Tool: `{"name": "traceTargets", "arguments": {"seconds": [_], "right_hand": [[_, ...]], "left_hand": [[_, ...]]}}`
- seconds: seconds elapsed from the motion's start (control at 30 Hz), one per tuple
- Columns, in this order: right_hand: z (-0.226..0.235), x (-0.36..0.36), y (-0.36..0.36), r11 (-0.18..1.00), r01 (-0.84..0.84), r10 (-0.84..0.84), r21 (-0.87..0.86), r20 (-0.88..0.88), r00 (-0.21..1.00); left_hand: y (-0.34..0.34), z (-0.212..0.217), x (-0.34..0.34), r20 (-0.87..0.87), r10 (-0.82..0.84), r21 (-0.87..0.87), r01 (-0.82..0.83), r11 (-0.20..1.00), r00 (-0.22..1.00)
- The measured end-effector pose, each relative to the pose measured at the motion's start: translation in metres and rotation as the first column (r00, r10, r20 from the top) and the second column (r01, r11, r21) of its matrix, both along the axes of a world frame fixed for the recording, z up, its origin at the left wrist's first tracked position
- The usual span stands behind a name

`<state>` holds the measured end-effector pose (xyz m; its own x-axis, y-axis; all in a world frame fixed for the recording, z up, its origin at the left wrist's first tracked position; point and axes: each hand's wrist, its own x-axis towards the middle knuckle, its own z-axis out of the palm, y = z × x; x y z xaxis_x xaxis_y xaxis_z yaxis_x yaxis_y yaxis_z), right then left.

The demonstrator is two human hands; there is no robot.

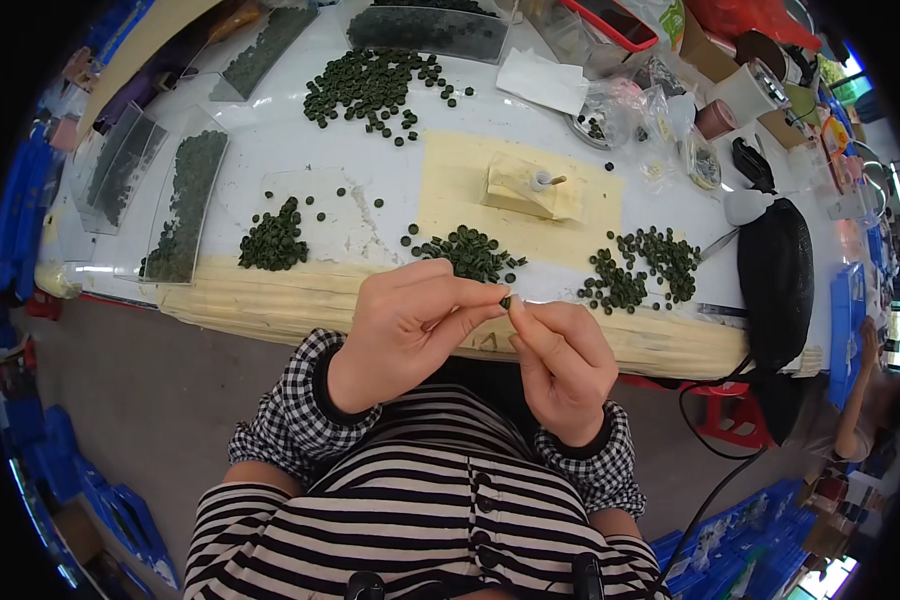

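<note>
Just below the frame's centre, left hand (405, 322) and right hand (570, 365) both pinch a tiny green piece (507, 302); half hidden, it's probably light and firm, best gripped by its edges.

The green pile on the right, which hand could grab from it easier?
Probably the right hand: it is nearer that green pile, with the left hand farther away. Both hands seem to pinch one small piece, so the right would need freeing first.
</note>
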<state>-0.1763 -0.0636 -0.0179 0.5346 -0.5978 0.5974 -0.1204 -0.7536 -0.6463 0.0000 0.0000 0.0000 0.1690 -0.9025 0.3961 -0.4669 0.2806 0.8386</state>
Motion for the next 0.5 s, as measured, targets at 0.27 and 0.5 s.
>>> {"name": "traceTargets", "arguments": {"seconds": [0.27, 0.5], "right_hand": [[0.0, -0.033, -0.029, 0.898, 0.402, -0.43, -0.179, -0.165, 0.887], [0.001, -0.028, -0.025, 0.898, 0.368, -0.43, -0.242, -0.299, 0.852]], "left_hand": [[-0.003, -0.003, 0.015, 0.233, 0.21, 0.051, -0.228, 0.972, 0.95], [0.002, 0.0, 0.016, -0.932, 0.082, 0.135, 0.129, 0.982, 0.353]]}}
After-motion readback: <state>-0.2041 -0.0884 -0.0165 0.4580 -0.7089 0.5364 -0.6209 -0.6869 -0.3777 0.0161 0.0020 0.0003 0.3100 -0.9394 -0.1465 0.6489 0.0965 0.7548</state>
